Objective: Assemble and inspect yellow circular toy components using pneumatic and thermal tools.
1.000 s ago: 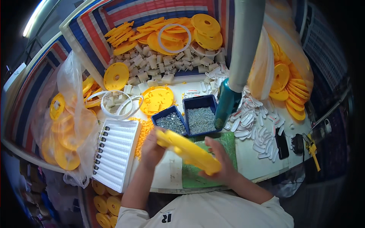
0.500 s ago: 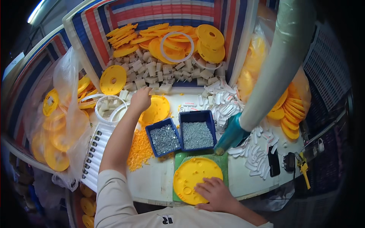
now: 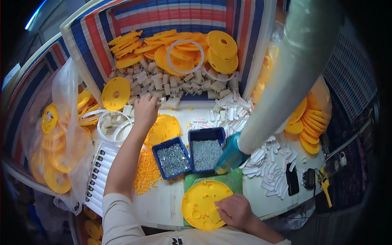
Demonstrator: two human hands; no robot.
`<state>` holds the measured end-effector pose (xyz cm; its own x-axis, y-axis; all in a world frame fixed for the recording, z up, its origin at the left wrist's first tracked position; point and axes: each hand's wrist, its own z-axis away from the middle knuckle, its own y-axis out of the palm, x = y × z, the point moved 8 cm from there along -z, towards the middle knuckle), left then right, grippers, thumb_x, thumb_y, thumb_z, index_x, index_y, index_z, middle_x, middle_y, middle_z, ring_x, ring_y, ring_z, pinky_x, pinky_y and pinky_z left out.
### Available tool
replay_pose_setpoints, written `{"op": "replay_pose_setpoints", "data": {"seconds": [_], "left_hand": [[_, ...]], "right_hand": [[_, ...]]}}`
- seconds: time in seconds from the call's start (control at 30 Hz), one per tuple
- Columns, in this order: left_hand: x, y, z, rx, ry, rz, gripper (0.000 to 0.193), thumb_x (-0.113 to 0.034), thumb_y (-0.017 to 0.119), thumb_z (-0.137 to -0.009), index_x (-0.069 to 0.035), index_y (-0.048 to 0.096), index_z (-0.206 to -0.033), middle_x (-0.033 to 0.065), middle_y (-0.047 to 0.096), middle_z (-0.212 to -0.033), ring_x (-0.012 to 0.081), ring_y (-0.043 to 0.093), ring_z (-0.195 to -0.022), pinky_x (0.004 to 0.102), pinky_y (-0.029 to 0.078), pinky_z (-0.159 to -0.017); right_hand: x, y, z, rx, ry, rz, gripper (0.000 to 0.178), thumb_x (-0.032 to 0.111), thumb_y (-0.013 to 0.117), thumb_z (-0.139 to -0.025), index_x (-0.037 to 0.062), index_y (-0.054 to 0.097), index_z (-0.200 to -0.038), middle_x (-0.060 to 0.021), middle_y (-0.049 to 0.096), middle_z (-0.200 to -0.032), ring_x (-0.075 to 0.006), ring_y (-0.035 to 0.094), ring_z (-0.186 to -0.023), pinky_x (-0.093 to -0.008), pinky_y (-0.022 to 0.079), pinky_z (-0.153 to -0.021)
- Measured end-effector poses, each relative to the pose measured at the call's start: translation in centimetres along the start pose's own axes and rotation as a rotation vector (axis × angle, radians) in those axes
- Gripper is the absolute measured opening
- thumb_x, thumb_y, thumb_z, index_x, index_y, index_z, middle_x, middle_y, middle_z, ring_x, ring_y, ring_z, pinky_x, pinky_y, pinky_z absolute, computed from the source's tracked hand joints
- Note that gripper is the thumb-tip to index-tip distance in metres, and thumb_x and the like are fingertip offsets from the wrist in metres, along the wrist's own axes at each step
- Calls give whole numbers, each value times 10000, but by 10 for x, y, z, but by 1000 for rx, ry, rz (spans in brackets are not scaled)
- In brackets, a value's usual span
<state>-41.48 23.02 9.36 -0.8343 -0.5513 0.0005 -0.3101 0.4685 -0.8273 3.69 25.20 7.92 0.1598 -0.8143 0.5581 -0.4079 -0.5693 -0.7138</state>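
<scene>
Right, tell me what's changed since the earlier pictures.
The yellow disc, first held up, now lies on the green mat. The left hand let go of it and reached forward toward the off-white blocks; the right hand stayed at its right side. The blue bins stayed in place.

Workbench (image 3: 163, 206): brightest at centre, dimmer toward left and right ends. Tube lamp (image 3: 35, 14) glows beyond left end. Fisheye distortion bows front edge; periphery darkens.
</scene>
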Motion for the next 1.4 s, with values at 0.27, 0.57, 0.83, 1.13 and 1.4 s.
{"op": "replay_pose_setpoints", "data": {"seconds": [0.27,0.57,0.83,1.13,1.4], "left_hand": [[-155,-140,169,52,208,954,380,92,745,-791,-53,700,-1140,158,692,-1115,319,692,-1063,400,572,-893],[-215,-110,270,207,-220,1510,390,88,687,-886,-54,685,-1249,174,548,-1343,312,562,-1294,396,503,-1055],[-172,-107,274,299,-368,748,545,-133,783,-873,-8,588,-1366,218,560,-1357,399,549,-1261,461,451,-1090],[-178,-69,245,393,-333,836,303,17,638,-942,1,654,-1244,176,652,-1176,381,626,-1090,411,532,-898],[-195,-88,237,271,-82,808,441,-115,776,-856,-47,657,-1275,147,657,-1244,351,613,-1172,455,467,-1024]], "right_hand": [[-26,-8,-34,-137,199,-333,376,98,716,-906,-9,674,-1264,-181,689,-1133,-328,684,-1009,-387,549,-861],[-29,40,-7,50,405,-946,200,141,757,-975,14,741,-1128,-76,656,-1048,-190,630,-969,-323,496,-886],[-31,-13,-7,74,212,-244,177,89,866,-760,61,731,-871,-100,660,-966,-272,639,-922,-370,508,-825],[-35,11,-10,0,123,-83,199,116,873,-760,53,694,-822,-94,703,-870,-287,679,-807,-403,546,-727],[-30,31,-19,-49,40,61,185,130,852,-790,67,684,-833,-82,707,-896,-274,679,-811,-407,527,-721]]}}
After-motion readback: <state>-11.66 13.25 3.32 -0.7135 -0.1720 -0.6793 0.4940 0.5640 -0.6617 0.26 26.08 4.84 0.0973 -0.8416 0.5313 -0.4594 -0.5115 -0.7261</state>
